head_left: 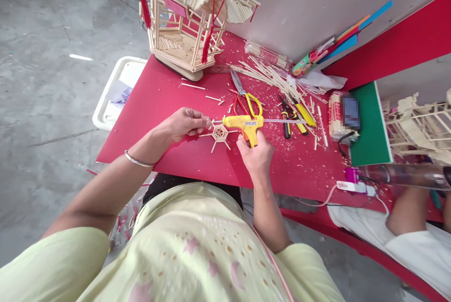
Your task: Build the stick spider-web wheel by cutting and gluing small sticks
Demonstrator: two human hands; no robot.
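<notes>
My right hand (256, 154) is wrapped round the handle of a yellow hot glue gun (243, 122), its nozzle pointing left. A clear glue stick (282, 120) juts from the gun's back end. At the nozzle tip, my left hand (188, 123) is closed in a pinch on what looks like a small pale wooden stick, mostly hidden by the fingers. Just below the nozzle, between both hands, lies a web-shaped hexagonal frame of thin wooden sticks (220, 134) with spokes reaching outward. Whether the pinched stick touches this frame I cannot tell.
Behind my hands are yellow-handled scissors (252, 102), pliers (287, 121) and loose sticks (268, 76) on the red table (169, 147). A stick-built pavilion (186, 25) stands at the back left. A phone (351, 110) is at right, near another person's arm (410, 210).
</notes>
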